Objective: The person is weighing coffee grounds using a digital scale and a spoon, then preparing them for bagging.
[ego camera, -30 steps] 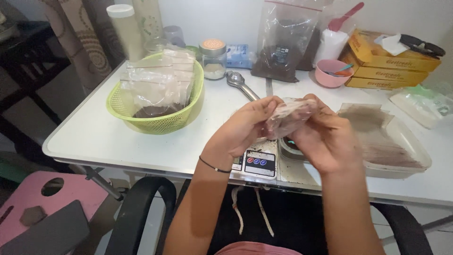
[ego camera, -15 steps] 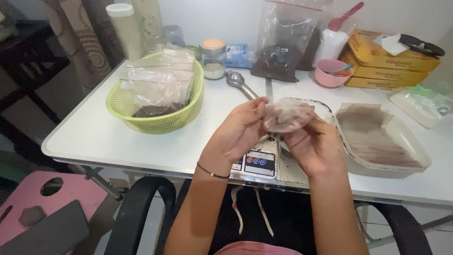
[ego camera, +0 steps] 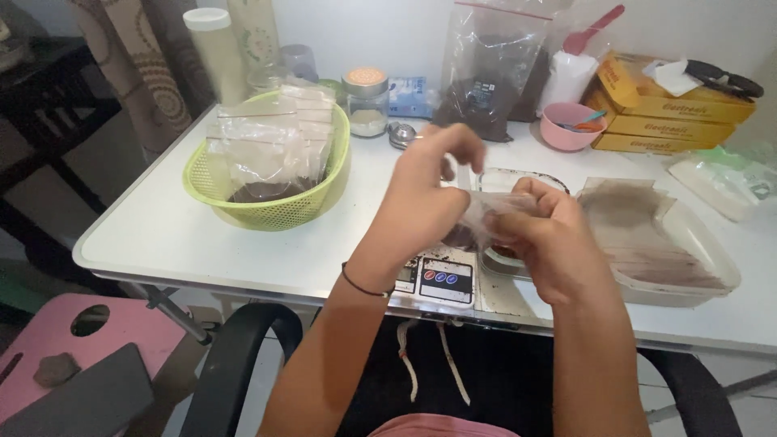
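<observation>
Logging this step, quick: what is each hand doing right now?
Left hand: closed on the small clear bag.
Right hand: closed on the same bag.

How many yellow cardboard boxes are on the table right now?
3: yellow cardboard boxes stacked at the far right, top, middle, bottom. More may be hidden behind.

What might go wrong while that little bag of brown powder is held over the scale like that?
The small clear bag is pinched between the left hand and right hand; if its top is not sealed, powder might spill onto the scale below. The right forearm also hangs near the tray of empty bags and might nudge it.
</observation>
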